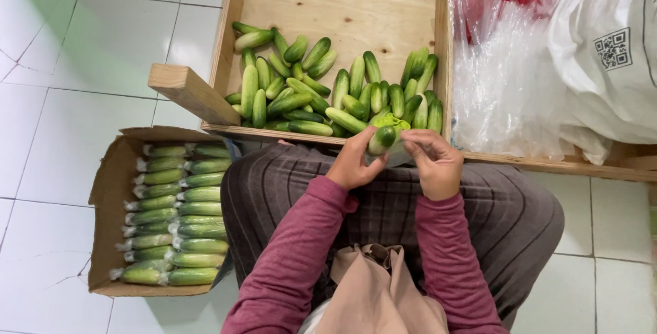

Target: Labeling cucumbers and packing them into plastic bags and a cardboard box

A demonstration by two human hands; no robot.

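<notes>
The left hand (352, 164) grips a cucumber (382, 139) near its lower end, tilting it up, while the right hand (432, 163) pinches a thin clear wrapper at its tip, apparently to sleeve it. Just beyond both hands, loose cucumbers (308, 94) fill a wooden tray (342, 5). Left of the left hand, a cardboard box (109, 190) holds wrapped cucumbers (178, 214) in rows.

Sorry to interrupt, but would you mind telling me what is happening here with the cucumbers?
A seated person holds one cucumber between the left hand and right hand, with thin clear wrap at its tip. Loose cucumbers lie piled in the wooden tray ahead. A cardboard box on the left holds two rows of wrapped cucumbers. Clear bags lie to the right.
</notes>
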